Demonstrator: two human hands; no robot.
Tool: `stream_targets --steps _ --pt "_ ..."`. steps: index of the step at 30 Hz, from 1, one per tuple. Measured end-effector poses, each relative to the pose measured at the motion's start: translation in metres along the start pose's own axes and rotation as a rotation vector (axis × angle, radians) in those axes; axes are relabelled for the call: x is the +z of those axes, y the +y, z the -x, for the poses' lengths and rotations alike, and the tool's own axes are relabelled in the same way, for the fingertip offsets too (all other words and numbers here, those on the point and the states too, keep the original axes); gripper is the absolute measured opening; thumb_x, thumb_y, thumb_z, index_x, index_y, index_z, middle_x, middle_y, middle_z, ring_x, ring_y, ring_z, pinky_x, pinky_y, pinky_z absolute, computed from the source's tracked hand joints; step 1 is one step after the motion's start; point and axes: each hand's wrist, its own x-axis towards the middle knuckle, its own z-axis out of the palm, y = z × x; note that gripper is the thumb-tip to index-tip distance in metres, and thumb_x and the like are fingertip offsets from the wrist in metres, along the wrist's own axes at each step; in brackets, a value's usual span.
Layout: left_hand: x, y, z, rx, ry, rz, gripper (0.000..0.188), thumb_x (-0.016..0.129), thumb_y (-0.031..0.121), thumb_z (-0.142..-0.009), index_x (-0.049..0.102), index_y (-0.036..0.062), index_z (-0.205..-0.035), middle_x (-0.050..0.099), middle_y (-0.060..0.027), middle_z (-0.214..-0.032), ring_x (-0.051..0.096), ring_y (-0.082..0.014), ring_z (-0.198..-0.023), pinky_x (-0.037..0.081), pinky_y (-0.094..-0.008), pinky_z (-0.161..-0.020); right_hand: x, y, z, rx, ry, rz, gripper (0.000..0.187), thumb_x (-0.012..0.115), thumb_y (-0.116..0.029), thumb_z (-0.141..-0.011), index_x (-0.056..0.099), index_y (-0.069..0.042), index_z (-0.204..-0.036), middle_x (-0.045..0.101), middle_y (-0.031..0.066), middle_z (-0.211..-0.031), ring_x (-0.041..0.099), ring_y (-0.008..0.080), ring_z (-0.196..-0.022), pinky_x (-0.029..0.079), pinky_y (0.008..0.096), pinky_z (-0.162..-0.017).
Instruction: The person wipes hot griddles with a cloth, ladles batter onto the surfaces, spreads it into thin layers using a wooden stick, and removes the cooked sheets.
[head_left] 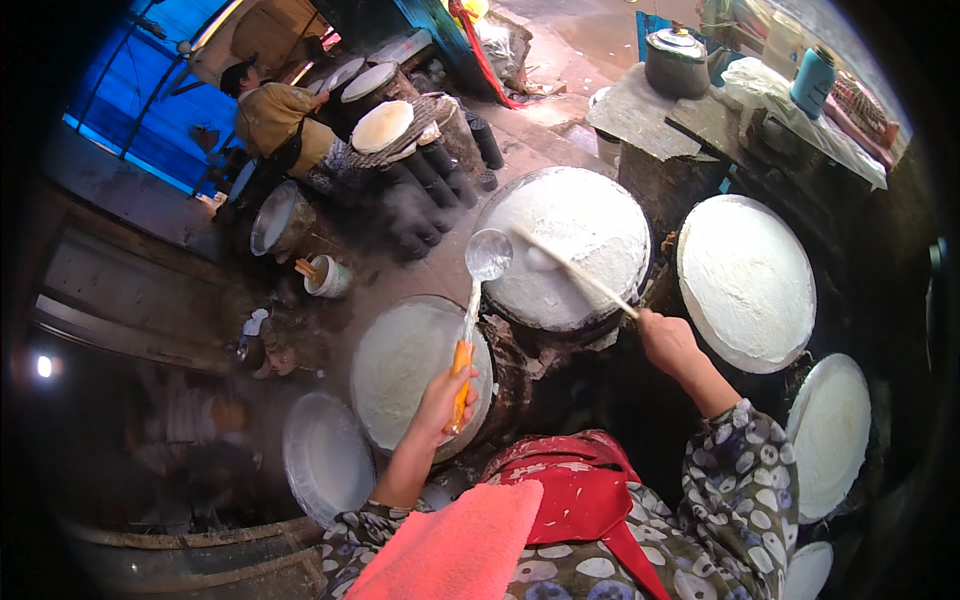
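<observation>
My left hand (436, 408) is wrapped round the orange handle of a metal ladle (489, 256). The ladle's bowl is smeared white and sits over the near-left rim of a large round griddle (570, 322) coated with white batter (580, 215). In my right hand (670, 345) is a thin wooden stick (582, 276), which slants left across that batter. By its far end shows a blurred whitish shape whose kind I cannot make out. Below the ladle, another round griddle (372, 345) carries a paler white layer.
More white-coated round pans (747, 283) stand to my right. A basin of whitish liquid (328, 455) is at lower left, a white bucket (328, 277) beyond. Far left, a person (275, 120) works beside black cylinders (415, 185). A lidded pot (677, 68) stands far right.
</observation>
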Motion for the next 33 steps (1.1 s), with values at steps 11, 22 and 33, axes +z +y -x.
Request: stream_targets --steps 11,22,33 --pt "0.004 0.0 -0.025 0.034 -0.033 -0.16 0.034 0.051 0.034 -0.098 0.049 0.0034 -0.112 0.052 -0.0032 -0.069 0.049 -0.0099 -0.046 0.039 -0.0224 -0.04 0.066 -0.091 0.049 0.243 0.067 -0.313 0.016 0.047 -0.017 -0.092 0.05 -0.002 -0.087 0.063 0.023 -0.07 0.063 0.0423 -0.065 0.049 0.0526 -0.061" --pt "0.025 0.002 -0.017 -0.064 -0.071 -0.035 0.029 0.05 0.034 -0.098 0.047 0.0066 -0.106 0.051 -0.0029 -0.067 0.047 -0.0105 -0.044 0.038 -0.0244 -0.038 0.104 -0.144 0.017 0.286 0.062 -0.61 0.024 0.044 -0.023 -0.096 0.051 0.001 -0.093 0.062 0.0275 -0.075 0.062 0.0462 -0.073 0.047 0.0546 -0.067" --pt "-0.011 0.008 0.005 -0.077 -0.442 0.95 0.035 0.041 0.032 -0.102 0.05 -0.0005 -0.113 0.041 0.0004 -0.062 0.041 -0.0086 -0.042 0.036 -0.0229 -0.039 0.036 -0.139 0.01 0.037 0.241 -0.576 0.014 0.049 -0.02 -0.093 0.051 -0.007 -0.098 0.061 0.025 -0.073 0.06 0.0463 -0.07 0.046 0.0562 -0.064"
